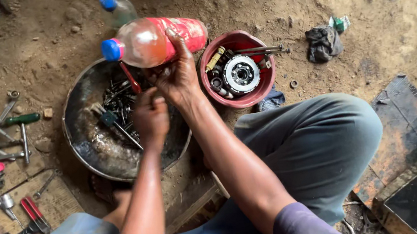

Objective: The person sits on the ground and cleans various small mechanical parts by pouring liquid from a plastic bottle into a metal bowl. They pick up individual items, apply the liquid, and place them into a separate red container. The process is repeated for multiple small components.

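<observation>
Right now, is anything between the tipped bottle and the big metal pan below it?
Nothing visible. The right hand holds the bottle tipped over the pan; the left hand sits beside it, not under its capped mouth.

My left hand (150,116) closes over something too small to make out, my right hand (177,77) hides part of the bottle (150,41) — and the pan (81,132)'s near rim disappears behind my forearms, its bolts a blur.

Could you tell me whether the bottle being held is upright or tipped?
Tipped: the bottle lies sideways in the right hand, blue cap pointing left.
</observation>
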